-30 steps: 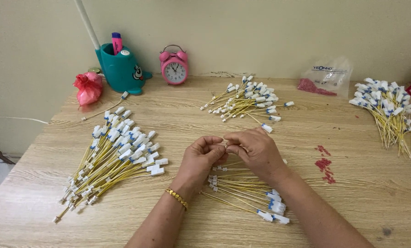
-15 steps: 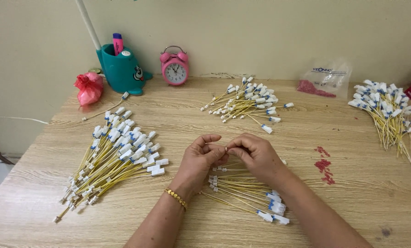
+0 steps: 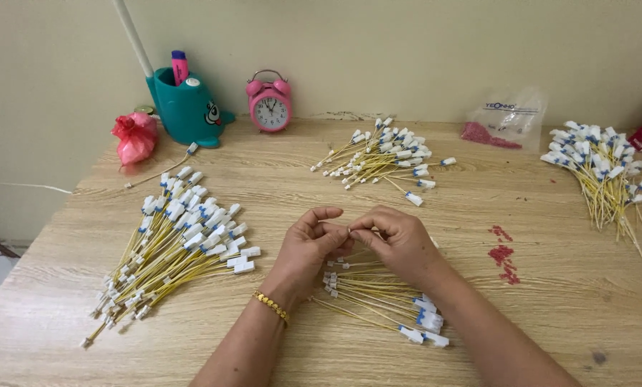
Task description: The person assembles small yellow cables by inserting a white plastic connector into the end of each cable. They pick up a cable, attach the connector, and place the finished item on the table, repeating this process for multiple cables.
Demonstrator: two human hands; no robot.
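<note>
- Both hands meet at the middle of the wooden table, fingertips drawn together over one small piece.
- The left hand curls in, thumb and forefinger pinched on something tiny; it looks like the end of a thin yellow wire, though the piece itself is too small to make out.
- The right hand mirrors it, its fingertips pinched against the same spot, touching the left.
- Just below the hands lies the small bundle of yellow wires with white and blue connectors, partly under the right wrist.
- A big fan of the same wires sits to the left, another pile farther back, a third at the far right.
- By my reading, this is the fine step: working one wire end between the fingers.
- The next move calls for a steady, close pinch and a light touch so the thin wire is not kinked.
- At the back stand a pink alarm clock and a teal pen holder.
</note>
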